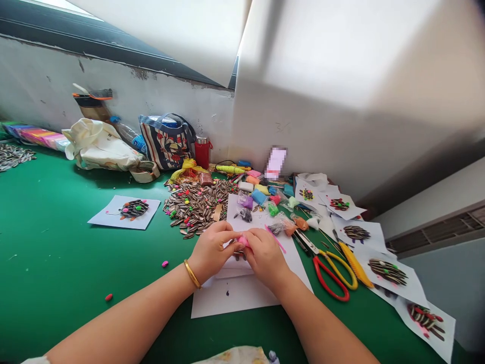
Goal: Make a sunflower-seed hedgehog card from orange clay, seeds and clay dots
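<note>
Fingertips of my left hand [215,248] and my right hand [264,255] meet around a small lump of pink modelling clay [243,241], pinching it from both sides. Just beneath lies a seed-covered figure [238,257], mostly hidden by the fingers, on stacked white paper [261,298]. A gold bangle [192,274] circles my left wrist. Beyond the left hand spreads a heap of striped sunflower seeds [195,202], dotted with coloured ones. Bagged clay in several colours, such as a purple piece [246,202] and a green piece [273,208], lies past the right hand.
Scissors [333,275] with red and yellow handles and a yellow utility knife [355,264] lie on the right. Cards with seed figures [388,271] line the right edge; another card [125,212] rests left. Bags [166,141] and a red flask [202,152] stand against the wall.
</note>
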Available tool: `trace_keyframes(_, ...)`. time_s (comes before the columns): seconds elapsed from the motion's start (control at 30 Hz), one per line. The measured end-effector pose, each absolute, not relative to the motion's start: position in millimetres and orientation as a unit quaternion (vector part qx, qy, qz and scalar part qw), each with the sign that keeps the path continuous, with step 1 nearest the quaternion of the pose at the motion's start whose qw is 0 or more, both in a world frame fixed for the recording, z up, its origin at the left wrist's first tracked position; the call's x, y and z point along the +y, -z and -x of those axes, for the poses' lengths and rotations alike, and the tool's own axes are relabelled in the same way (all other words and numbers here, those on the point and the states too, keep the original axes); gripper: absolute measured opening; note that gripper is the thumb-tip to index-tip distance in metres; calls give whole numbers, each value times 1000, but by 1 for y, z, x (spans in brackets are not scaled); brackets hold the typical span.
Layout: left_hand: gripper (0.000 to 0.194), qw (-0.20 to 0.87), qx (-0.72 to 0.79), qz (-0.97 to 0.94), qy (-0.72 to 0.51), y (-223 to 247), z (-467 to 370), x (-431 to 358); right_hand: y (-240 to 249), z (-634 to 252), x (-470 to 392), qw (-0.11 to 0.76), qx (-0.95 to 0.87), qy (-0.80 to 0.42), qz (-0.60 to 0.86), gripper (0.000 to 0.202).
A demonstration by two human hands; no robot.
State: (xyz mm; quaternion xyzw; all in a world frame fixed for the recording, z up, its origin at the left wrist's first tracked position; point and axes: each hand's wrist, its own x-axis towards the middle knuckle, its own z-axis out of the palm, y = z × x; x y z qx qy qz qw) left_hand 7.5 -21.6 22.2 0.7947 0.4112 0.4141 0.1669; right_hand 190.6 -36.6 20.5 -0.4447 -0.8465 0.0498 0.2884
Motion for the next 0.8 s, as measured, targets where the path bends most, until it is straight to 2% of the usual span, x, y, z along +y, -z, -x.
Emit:
trace_keyframes(0.2,14,185,406,-786,-428,-24,-5,-20,-21,-191,-35,308,-841,-78,439,19)
trace_keyframes(0.37,12,228,415,-771,-426,-25,-2,-15,-25,-196,-34,388,-810,-120,423,35)
trace_keyframes(0.5,11,260,405,-771,-417,-24,-3,-14,-29,-198,-35,418,-793,-158,414,26)
trace_keyframes(0.8,14,123,384,-819,-409,-24,-4,-18,-29,-194,-37,420,-781,-185,425,18)
